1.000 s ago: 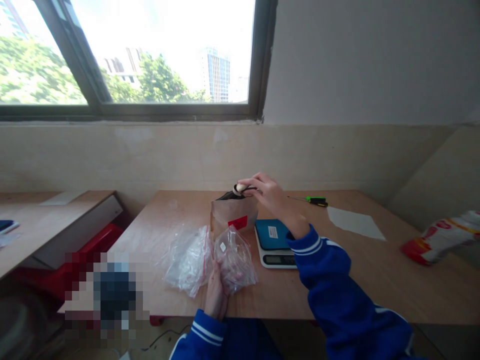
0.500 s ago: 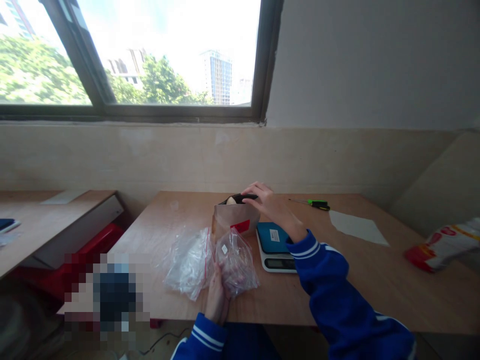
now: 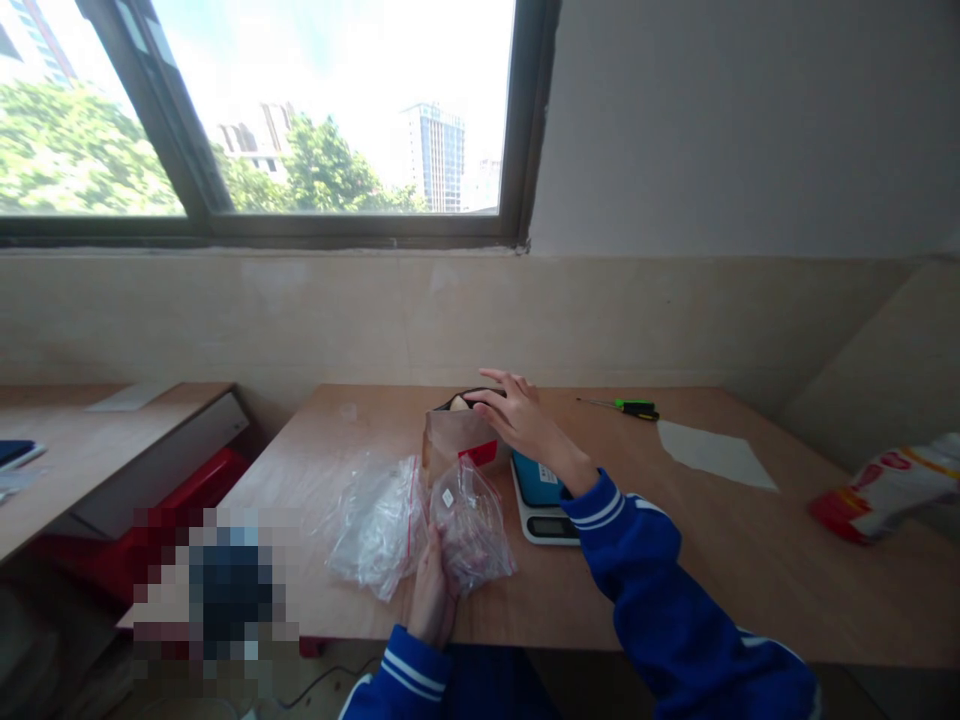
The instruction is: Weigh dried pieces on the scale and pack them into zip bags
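The person has on a vivid blue track jacket. Its right sleeve and left sleeve each have two white stripes circling the cuff, and a thin white stripe runs further up the right arm. The left hand and right hand are bare.

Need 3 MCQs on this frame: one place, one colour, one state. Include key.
1. Top of the kitchen scale is: A red; B white; C blue.
2. The screwdriver lies: A on the table, far side; B on the scale; C inside a bag.
3. The left hand is: A pressing the scale; B holding a clear zip bag; C gripping the screwdriver.

1 C: the platform shows blue.
2 A: it lies near the far edge, beyond and right of the scale.
3 B: its fingers wrap the bag's lower part.
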The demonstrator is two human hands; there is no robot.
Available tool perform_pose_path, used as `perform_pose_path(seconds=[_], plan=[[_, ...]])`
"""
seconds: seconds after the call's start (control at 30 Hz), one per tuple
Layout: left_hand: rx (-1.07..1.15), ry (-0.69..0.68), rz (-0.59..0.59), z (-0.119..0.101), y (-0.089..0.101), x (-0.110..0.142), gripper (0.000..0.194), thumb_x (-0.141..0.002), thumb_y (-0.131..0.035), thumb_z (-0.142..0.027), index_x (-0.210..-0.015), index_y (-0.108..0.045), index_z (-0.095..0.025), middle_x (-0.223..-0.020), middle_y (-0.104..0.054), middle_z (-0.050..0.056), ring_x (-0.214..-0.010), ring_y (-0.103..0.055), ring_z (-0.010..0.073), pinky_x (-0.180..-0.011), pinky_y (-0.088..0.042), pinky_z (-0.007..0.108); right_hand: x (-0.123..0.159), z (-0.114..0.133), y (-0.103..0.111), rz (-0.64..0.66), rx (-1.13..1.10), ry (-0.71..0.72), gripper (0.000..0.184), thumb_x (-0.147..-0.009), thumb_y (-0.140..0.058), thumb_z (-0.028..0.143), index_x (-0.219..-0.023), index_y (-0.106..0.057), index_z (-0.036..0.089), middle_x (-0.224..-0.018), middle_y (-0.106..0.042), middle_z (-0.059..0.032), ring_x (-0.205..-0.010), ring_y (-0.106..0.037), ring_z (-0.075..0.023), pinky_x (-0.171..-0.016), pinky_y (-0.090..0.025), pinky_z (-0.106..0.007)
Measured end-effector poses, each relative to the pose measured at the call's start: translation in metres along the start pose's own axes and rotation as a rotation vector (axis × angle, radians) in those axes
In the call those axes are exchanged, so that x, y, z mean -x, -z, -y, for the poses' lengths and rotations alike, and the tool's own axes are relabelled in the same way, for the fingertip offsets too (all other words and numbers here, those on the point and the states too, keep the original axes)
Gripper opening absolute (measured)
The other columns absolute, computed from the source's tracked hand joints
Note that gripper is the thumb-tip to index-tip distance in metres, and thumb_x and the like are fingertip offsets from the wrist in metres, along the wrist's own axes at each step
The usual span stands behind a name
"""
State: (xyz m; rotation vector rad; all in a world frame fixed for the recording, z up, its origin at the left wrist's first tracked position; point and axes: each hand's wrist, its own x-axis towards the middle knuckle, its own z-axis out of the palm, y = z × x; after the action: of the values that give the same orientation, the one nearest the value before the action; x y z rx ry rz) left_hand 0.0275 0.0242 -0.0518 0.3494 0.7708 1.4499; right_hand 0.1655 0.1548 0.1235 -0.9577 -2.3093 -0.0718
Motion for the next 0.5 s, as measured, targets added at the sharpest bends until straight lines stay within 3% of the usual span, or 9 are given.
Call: perform_pose_path(seconds=[0.1,0.23,0.5], plan=[[0.003,-0.006,0.016,0.0,-0.001,0.0,0.057,-0.082,-0.058,-0.053,-0.127,-0.056,-0.018,-0.106,-0.071,0.014,-0.1,-0.067,0.0261,-0.09,-0.052,0.043,0.0,0.004,-0.002,-0.027,-0.049,0.01,0.04,-0.099,-0.031,0.041,-0.124,-0.061,0.029,-0.137,-0.047,-0.0091,-0.118,-0.046,-0.0244,-0.102,-0.033,-0.043],[0.003,-0.001,0.0,-0.002,-0.003,0.0,0.058,-0.082,-0.059,-0.052,-0.129,-0.055,-0.019,-0.108,-0.071,0.014,-0.1,-0.067,0.0261,-0.091,-0.052,0.043,-0.003,0.006,-0.007,0.017,-0.055,0.034,0.042,-0.1,-0.029,0.041,-0.117,-0.065,0.029,-0.136,-0.05,-0.007,-0.119,-0.045,-0.0235,-0.103,-0.03,-0.041],[-0.002,-0.01,-0.002,0.0,0.0,-0.001,0.056,-0.083,-0.058,-0.053,-0.126,-0.058,-0.018,-0.106,-0.072,0.014,-0.102,-0.066,0.0266,-0.09,-0.052,0.041,-0.005,0.002,-0.01,-0.041,-0.023,-0.051,0.048,-0.1,-0.024,0.043,-0.111,-0.068,0.027,-0.132,-0.053,-0.0087,-0.117,-0.045,-0.0236,-0.098,-0.032,-0.041]])
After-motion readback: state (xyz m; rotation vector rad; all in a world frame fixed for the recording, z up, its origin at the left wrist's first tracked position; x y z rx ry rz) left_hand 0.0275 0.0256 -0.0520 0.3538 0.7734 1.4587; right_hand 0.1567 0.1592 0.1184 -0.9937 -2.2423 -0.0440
